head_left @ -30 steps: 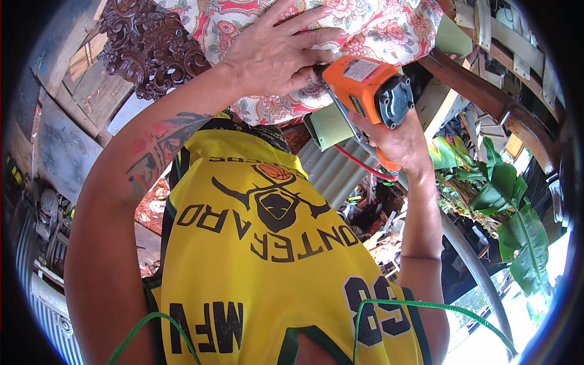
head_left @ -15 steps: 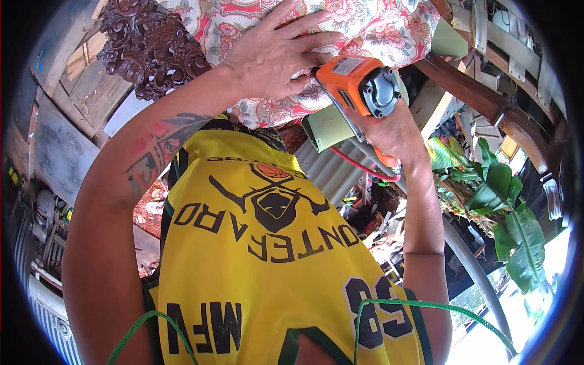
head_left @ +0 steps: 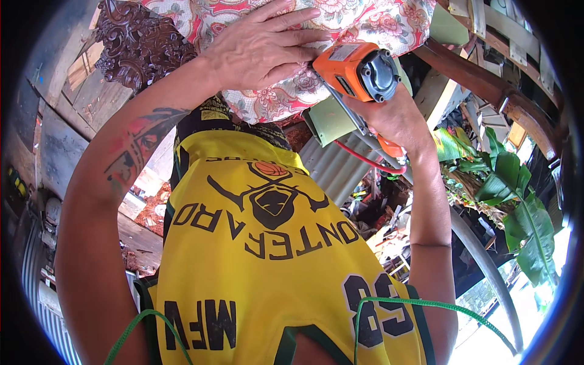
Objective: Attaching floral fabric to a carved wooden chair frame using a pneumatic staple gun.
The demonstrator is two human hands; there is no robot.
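My right hand (head_left: 392,115) is wrapped round the handle of an orange air staple gun (head_left: 347,67) with a grey metal cap. A red hose (head_left: 368,159) is by its grip. The gun's nose meets the red-and-white floral fabric (head_left: 292,94), close to my left fingertips; the exact contact point is hidden. Spread and lying flat, my left hand (head_left: 261,52) presses on that fabric and holds nothing. The fabric covers a padded piece, with dark carved wood (head_left: 143,48) adjoining it on the left.
A curved brown wooden piece (head_left: 486,88) runs along the right, near slatted wood. Below it grow green leaves (head_left: 526,228). Corrugated sheet (head_left: 328,164) and scattered scraps lie underneath. Boards and panels (head_left: 64,152) stand at the left.
My left hand has slid slightly left and down across the fabric. The staple gun stays at almost the same place, still in my right hand. The whole view has shifted a little.
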